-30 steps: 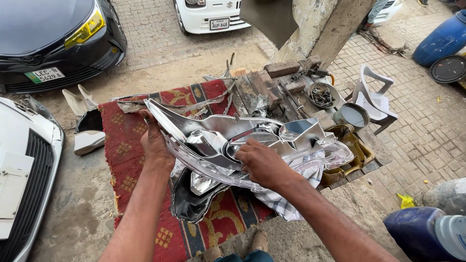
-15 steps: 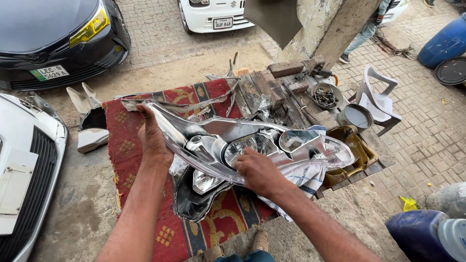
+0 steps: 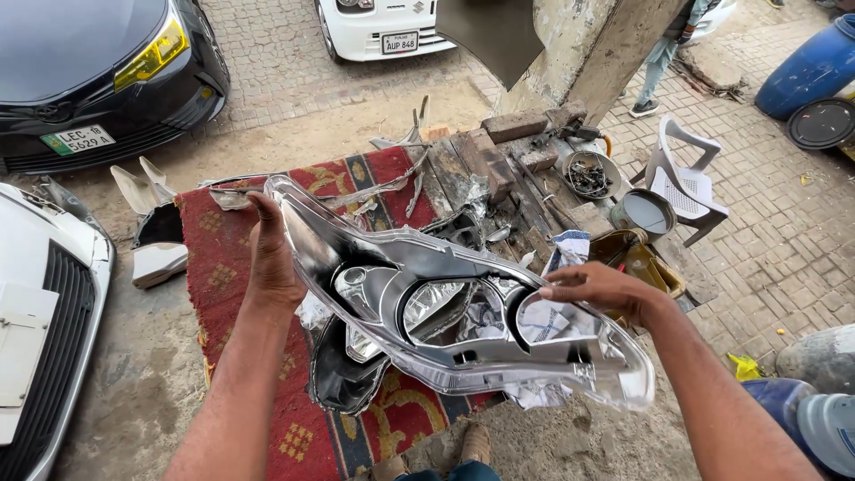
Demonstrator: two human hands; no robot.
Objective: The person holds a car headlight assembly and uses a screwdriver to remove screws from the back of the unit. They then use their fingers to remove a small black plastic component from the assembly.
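1. Holding a chrome headlight reflector housing (image 3: 454, 316) across the centre of the frame, the person lifts it above a red patterned rug (image 3: 214, 267).
2. The left hand (image 3: 272, 258) grips the pointed end at centre left, fingers curled over the top edge and closed on it.
3. The right hand (image 3: 601, 289) steadies the wide end at centre right; its fingers lie extended along the rim, and whether they clamp it I cannot tell.
4. A dark rear shell (image 3: 343, 374) lies just below the housing on the rug, with crumpled cloth beside it.
5. In my judgement, handling this well means carrying the weight at the edges only, keeping fingertips off the mirrored bowls, and holding both ends level so the thin plastic does not twist.
6. A white plastic chair (image 3: 686, 183) stands at upper right, beside wooden planks (image 3: 481, 165) littered with tools.
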